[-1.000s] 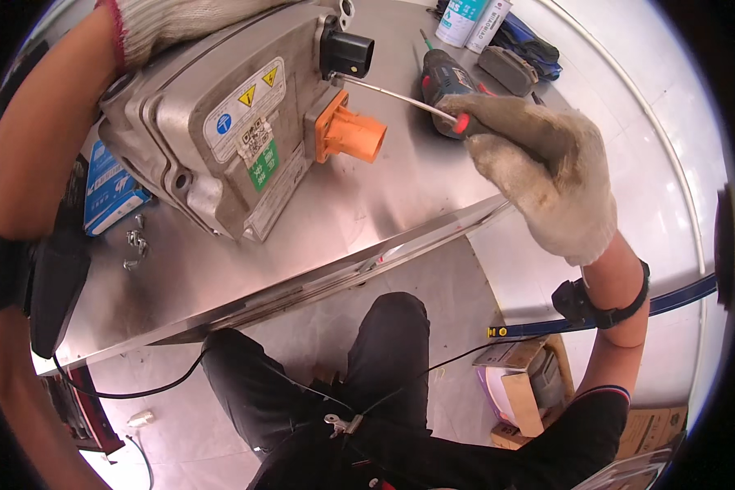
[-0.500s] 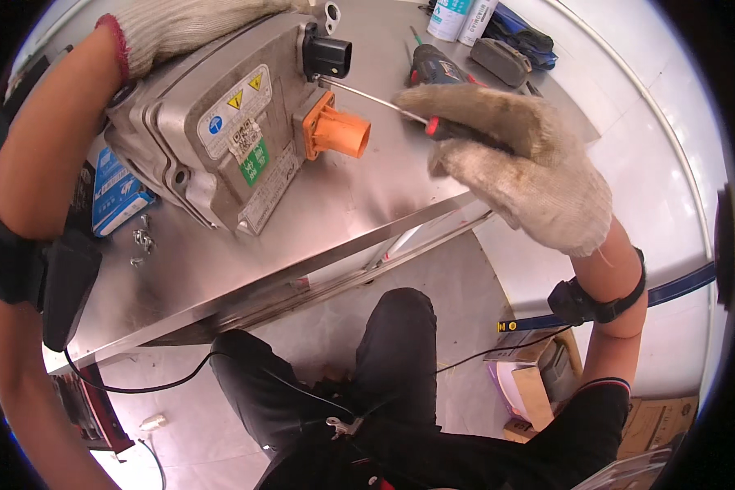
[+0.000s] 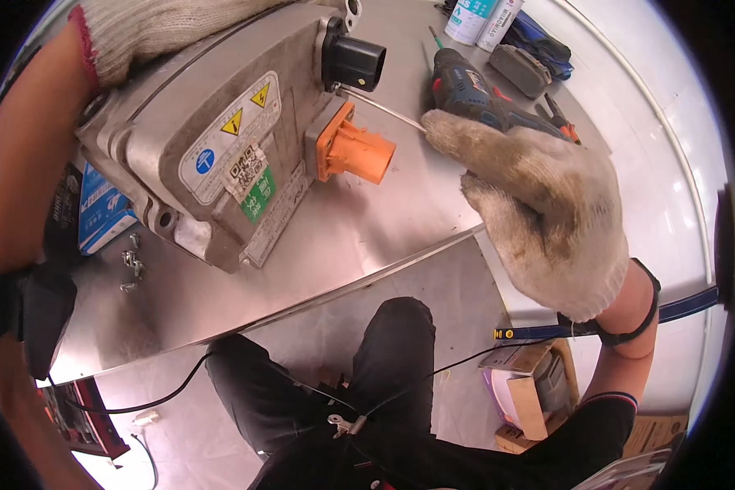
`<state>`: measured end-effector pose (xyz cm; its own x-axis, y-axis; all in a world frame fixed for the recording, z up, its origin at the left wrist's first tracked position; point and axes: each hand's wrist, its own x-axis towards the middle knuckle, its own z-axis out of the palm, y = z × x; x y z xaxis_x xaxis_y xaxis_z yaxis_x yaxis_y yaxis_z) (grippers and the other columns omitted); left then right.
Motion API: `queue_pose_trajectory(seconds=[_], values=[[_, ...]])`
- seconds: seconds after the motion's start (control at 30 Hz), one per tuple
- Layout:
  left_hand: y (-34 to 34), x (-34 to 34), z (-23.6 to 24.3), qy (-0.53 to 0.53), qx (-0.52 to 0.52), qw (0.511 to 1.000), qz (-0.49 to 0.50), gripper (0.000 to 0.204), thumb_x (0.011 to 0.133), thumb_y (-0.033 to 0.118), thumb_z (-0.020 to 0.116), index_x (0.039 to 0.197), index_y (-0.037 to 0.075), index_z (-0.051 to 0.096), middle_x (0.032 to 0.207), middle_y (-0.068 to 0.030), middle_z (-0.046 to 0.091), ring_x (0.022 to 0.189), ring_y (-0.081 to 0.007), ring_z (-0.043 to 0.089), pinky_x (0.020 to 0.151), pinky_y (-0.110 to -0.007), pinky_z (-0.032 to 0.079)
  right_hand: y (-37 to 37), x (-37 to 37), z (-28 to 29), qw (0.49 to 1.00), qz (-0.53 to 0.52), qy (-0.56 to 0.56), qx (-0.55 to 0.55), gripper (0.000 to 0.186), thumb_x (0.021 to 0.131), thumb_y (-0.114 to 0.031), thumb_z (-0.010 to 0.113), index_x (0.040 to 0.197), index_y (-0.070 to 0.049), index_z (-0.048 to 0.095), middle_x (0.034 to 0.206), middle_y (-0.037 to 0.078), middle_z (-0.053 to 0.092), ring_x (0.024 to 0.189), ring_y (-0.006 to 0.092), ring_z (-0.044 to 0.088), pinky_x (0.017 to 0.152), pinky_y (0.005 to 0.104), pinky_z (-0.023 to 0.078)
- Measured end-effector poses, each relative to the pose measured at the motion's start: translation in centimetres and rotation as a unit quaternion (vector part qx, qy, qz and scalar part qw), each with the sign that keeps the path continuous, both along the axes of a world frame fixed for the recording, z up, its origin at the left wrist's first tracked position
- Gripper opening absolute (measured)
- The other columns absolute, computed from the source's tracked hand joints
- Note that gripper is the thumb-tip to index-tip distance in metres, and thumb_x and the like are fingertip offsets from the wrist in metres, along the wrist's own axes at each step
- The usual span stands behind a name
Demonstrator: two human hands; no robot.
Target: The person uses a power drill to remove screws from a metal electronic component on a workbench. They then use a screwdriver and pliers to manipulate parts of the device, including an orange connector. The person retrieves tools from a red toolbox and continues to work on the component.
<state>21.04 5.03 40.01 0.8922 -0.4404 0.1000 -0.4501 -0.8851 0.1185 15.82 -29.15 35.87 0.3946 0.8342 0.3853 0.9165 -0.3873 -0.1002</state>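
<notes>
A silver metal housing (image 3: 220,98) with warning labels, a black connector (image 3: 359,64) and an orange connector (image 3: 359,151) sits on the steel bench (image 3: 367,229). My gloved left hand (image 3: 155,28) lies over the housing's top edge, its fingertips hidden. My gloved right hand (image 3: 539,212) is closed around a screwdriver, whose handle is hidden in the glove. The screwdriver's thin shaft (image 3: 392,110) runs to a spot just below the black connector, where its tip is too small to make out.
Behind my right hand lie a drill (image 3: 465,82), battery pack (image 3: 518,69), pliers (image 3: 555,110), blue pouch (image 3: 539,45) and spray cans (image 3: 474,16). A blue box (image 3: 102,212) and several bolts (image 3: 131,259) lie left. Boxes (image 3: 527,392) and a red toolbox (image 3: 82,416) are below.
My right hand has turned and sits lower, so the glove now covers the screwdriver's red collar. The shaft still reaches the same spot. My left hand stays on the housing.
</notes>
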Motion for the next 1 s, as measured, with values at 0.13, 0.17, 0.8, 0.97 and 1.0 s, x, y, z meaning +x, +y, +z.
queue_pose_trajectory(seconds=[0.13,0.17,0.8,0.97,1.0], values=[[-1.9,-2.3,0.2,-0.078,0.101,0.991,-0.038,0.05,0.114,0.035,0.043,0.146,-0.001,0.058,0.152,-0.0217,0.057,0.139,-0.0307,0.054,0.121,-0.034,0.041,0.3,-0.5,-0.1,0.996,-0.024,-0.08,-0.034,0.056,0.081,0.006,0.065,0.135,-0.006,0.069,0.078,0.011,0.065,0.066,0.0254,0.065,0.061,0.0353,0.051],[-2.5,-3.1,0.3,-0.082,0.09,0.992,-0.013,0.052,0.113,0.037,0.045,0.147,-0.001,0.057,0.151,-0.022,0.057,0.139,-0.0304,0.055,0.121,-0.034,0.041,0.3,-0.7,0.0,0.993,-0.039,-0.098,-0.051,0.057,0.08,0.006,0.064,0.135,-0.007,0.069,0.079,0.011,0.066,0.067,0.0254,0.065,0.06,0.0352,0.051],[-5.2,-5.4,2.2,-0.081,-0.038,0.953,0.289,0.071,0.102,0.053,0.06,0.151,0.001,0.055,0.143,-0.0222,0.064,0.127,-0.0293,0.064,0.11,-0.035,0.049,-0.9,-1.9,-2.5,0.981,-0.135,0.056,0.131,0.044,0.096,-0.019,0.055,0.137,-0.005,0.063,0.113,0.023,0.072,0.105,0.0402,0.069,0.091,0.045,0.057],[-5.4,-12.0,3.2,-0.141,-0.108,0.952,0.249,0.081,0.094,0.063,0.065,0.151,0.006,0.056,0.144,-0.0207,0.065,0.129,-0.0291,0.065,0.109,-0.038,0.051,1.0,-1.2,-4.7,0.98,-0.193,-0.028,0.041,0.046,0.094,-0.018,0.057,0.139,-0.008,0.063,0.118,0.021,0.067,0.108,0.0394,0.067,0.097,0.049,0.054],[-5.1,-13.3,2.4,-0.183,-0.053,0.95,0.246,0.079,0.094,0.059,0.068,0.15,0.004,0.057,0.14,-0.0216,0.067,0.125,-0.028,0.068,0.103,-0.038,0.055,1.4,-0.6,-5.0,0.978,-0.198,-0.049,0.034,0.043,0.094,-0.019,0.059,0.135,-0.01,0.065,0.116,0.021,0.065,0.108,0.0396,0.067,0.097,0.0499,0.054]])
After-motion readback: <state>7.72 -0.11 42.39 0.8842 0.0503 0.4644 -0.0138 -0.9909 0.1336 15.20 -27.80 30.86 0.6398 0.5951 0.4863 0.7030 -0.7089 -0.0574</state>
